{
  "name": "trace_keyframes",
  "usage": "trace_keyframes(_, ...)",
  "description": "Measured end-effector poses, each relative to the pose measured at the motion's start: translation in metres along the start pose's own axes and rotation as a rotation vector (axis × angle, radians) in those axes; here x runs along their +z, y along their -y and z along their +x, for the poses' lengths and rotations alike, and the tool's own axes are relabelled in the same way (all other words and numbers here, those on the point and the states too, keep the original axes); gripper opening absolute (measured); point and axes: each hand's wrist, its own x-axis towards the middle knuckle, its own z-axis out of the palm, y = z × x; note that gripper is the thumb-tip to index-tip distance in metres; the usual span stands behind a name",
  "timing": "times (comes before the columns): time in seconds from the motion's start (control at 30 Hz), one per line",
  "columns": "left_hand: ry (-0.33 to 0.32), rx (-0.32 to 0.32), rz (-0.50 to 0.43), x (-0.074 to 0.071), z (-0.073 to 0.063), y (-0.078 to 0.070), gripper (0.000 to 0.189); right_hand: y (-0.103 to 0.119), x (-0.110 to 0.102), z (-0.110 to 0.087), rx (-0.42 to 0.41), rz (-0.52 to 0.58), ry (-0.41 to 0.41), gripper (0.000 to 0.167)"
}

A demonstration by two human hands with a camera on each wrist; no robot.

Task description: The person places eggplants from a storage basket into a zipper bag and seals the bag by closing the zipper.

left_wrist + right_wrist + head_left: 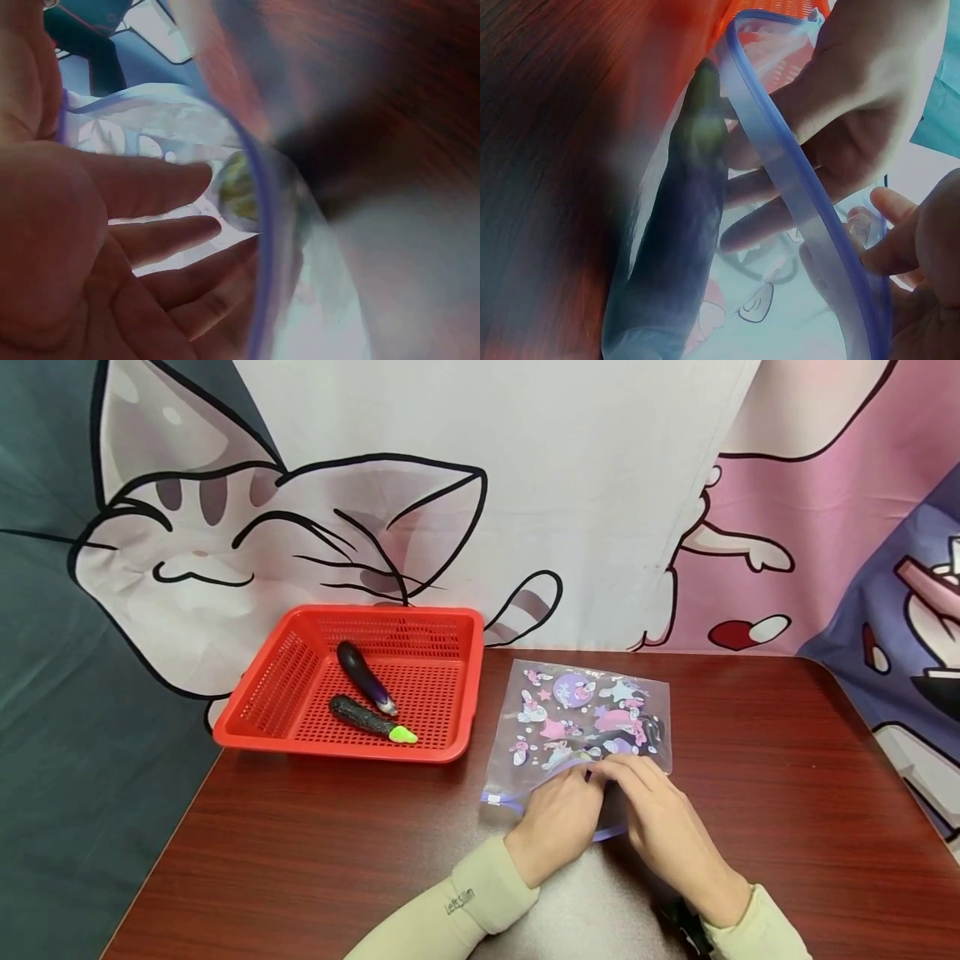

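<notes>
A clear zip bag (498, 752) with a purple rim and cartoon prints lies on the table, its mouth facing me. My left hand (564, 818) reaches into the mouth; in the left wrist view the left hand's fingers (161, 184) extend loosely inside. Beside them lies a long dark vegetable (679, 217) with a yellow-green end, eggplant-like, inside the bag. Only its rounded end (240, 193) shows in the left wrist view. My right hand (671, 822) pinches the bag's rim, seen at the right edge of the right wrist view.
A red perforated basket (255, 742) stands at the back left, holding a dark purple eggplant (362, 675) and a dark bumpy vegetable (358, 713) with a bright green tip. A cartoon cloth (600, 502) hangs behind the brown table (780, 777).
</notes>
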Motion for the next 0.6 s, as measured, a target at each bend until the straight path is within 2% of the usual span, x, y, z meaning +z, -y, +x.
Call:
trace_keyframes(0.13, 0.017, -0.004, -0.002, -0.004, -0.002, 0.001, 0.024, 0.0, 0.0, 0.0, 0.002, -0.005, 0.007, 0.053)
trace_keyframes(0.33, 0.005, 0.017, -0.004, -0.011, -0.006, 0.003, 0.027, 0.0, 0.0, 0.0, 0.003, 0.004, 0.005, 0.055)
trace_keyframes(0.6, 0.022, 0.054, -0.026, -0.028, -0.01, 0.006, 0.03, 0.0, -0.001, 0.0, 0.017, 0.009, 0.017, 0.052)
